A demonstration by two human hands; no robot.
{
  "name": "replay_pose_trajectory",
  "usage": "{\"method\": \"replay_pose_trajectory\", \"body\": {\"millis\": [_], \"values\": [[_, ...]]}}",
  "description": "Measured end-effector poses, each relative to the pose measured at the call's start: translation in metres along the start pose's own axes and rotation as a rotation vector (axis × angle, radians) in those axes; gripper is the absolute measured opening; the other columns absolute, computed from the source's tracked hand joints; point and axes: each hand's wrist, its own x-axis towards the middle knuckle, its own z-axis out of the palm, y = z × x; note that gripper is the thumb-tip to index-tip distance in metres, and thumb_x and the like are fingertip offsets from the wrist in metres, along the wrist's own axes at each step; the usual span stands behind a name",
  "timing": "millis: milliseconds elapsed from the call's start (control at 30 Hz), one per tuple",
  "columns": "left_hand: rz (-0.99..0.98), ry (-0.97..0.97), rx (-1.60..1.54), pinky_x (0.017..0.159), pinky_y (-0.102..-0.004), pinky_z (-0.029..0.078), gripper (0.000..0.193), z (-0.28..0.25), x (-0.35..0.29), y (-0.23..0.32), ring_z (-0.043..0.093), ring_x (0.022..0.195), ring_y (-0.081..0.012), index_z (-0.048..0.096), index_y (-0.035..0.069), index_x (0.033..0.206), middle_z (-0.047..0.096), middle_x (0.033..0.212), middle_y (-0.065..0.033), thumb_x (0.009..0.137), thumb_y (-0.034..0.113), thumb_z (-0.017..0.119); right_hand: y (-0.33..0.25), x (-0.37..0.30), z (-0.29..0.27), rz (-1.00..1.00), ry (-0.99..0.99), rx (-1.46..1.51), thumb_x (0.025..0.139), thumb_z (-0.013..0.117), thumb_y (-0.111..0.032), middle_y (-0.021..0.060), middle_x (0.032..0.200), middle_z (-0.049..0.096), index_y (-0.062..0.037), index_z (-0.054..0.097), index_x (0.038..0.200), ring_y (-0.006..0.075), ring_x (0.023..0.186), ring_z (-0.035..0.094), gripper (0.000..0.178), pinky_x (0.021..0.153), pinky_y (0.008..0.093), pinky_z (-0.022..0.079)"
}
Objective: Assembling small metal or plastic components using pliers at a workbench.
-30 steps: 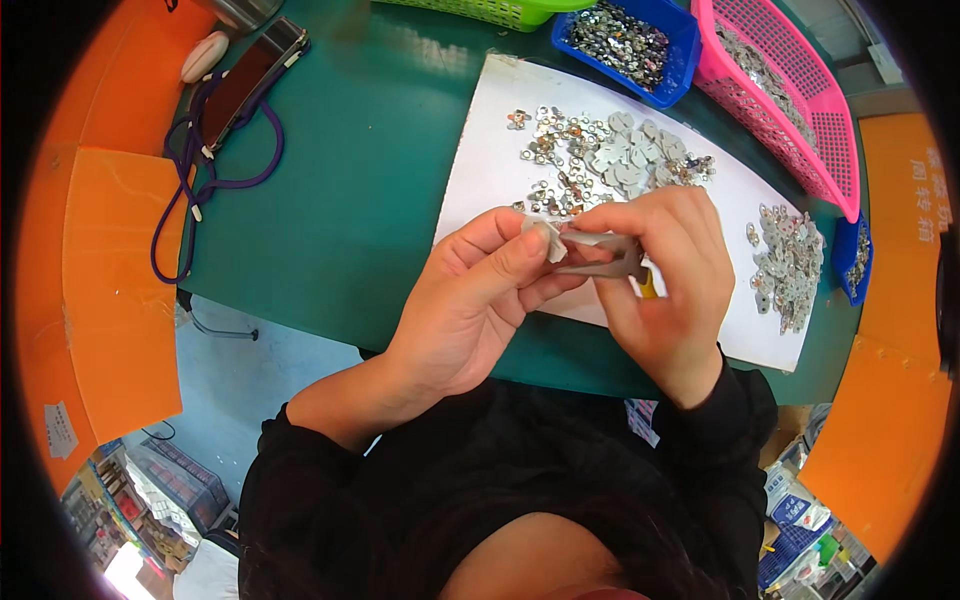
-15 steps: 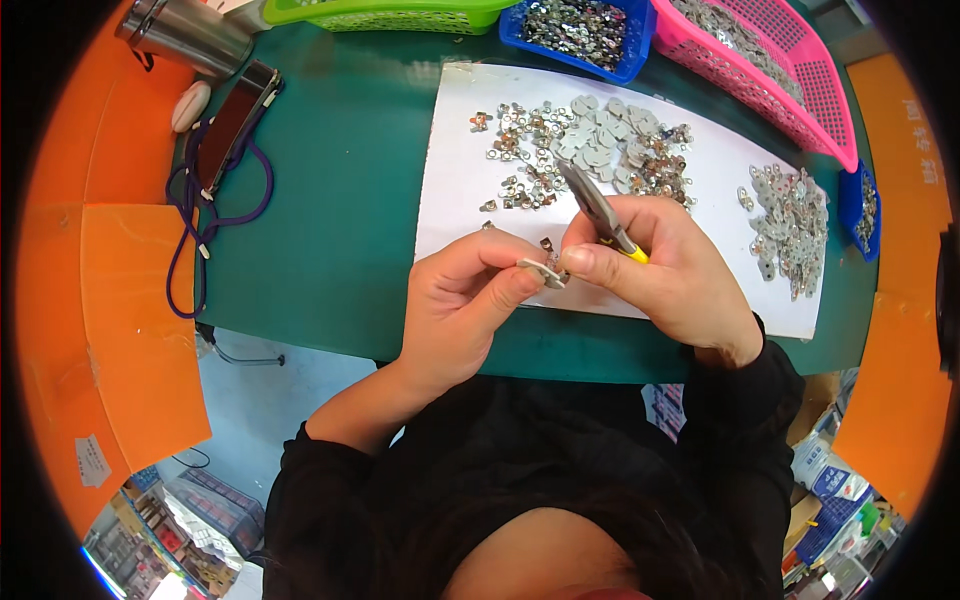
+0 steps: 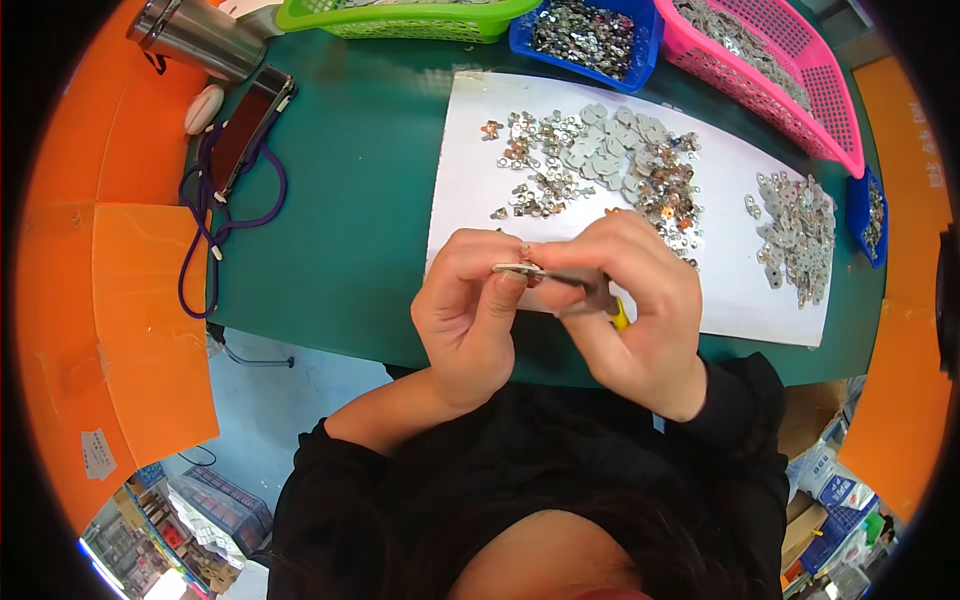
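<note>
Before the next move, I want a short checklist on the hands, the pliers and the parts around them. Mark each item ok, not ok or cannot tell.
1. Left hand has a grip on the flat pale piece: ok, pinched between thumb and fingers.
2. Right hand holds the pliers: ok.
3. Plier tips seated on the piece: cannot tell; fingers and blur hide the contact.
4. Grey flat parts kept apart from the small metal parts on the white board: not ok; the two piles run together.
5. Phone clear of the hands: ok, well to their left.
</note>
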Motion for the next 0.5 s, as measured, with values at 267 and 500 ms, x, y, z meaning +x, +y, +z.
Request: {"method": "replay_pose_trajectory", "body": {"millis": [267, 500], "values": [[0.034, -0.321, 0.258, 0.079, -0.0317, 0.050, 0.013, -0.016, 0.021, 0.012, 0.065, 0.088, -0.0228, 0.067, 0.000, 0.104, 0.066, 0.098, -0.0116, 0.091, 0.003, 0.065, 0.020, -0.007, -0.003, -0.225, 0.110, -0.179, 0.067, 0.080, 0.001, 0.0060, 0.076, 0.060, -0.0053, 0.073, 0.094, 0.0235, 0.069, 0.054, 0.028, 0.064, 0.0332, 0.043], [0.284, -0.516, 0.600, 0.081, -0.0363, 0.048, 0.025, -0.025, 0.043, 0.022, 0.065, 0.086, -0.0280, 0.070, 0.003, 0.102, 0.069, 0.094, -0.0076, 0.077, 0.001, 0.071, 0.018, -0.003, -0.011, -0.408, 0.077, -0.374, 0.066, 0.084, -0.010, 0.0039, 0.076, 0.056, -0.0070, 0.072, 0.091, 0.0252, 0.072, 0.053, 0.027, 0.064, 0.0359, 0.042]]}}
